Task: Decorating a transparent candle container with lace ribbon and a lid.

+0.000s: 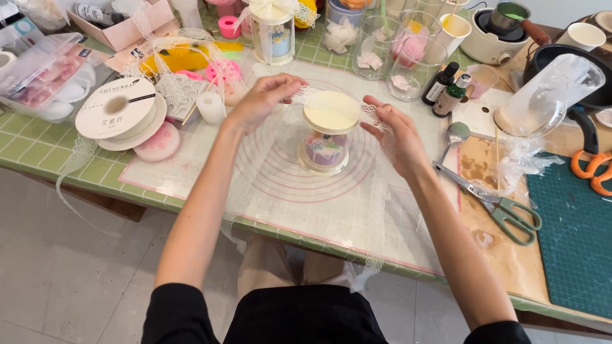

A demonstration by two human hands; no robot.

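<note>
Lace ribbon (299, 95) stretched between both hands over round clear lidded box (326, 137), upright mid-worktop (38, 143). Left hand (260, 100) at ten o'clock, right hand (398, 137) at three, each grip pinching lace, about equally near.

fingertips of the left hand (258, 102) hidden behind white lace ribbon (376, 210), lace's lower end lost below the table edge (191, 205), clear jar's (324, 150) contents blurred, orange scissors (591, 171) cut off at right, pink box (124, 25) cropped at top
</note>
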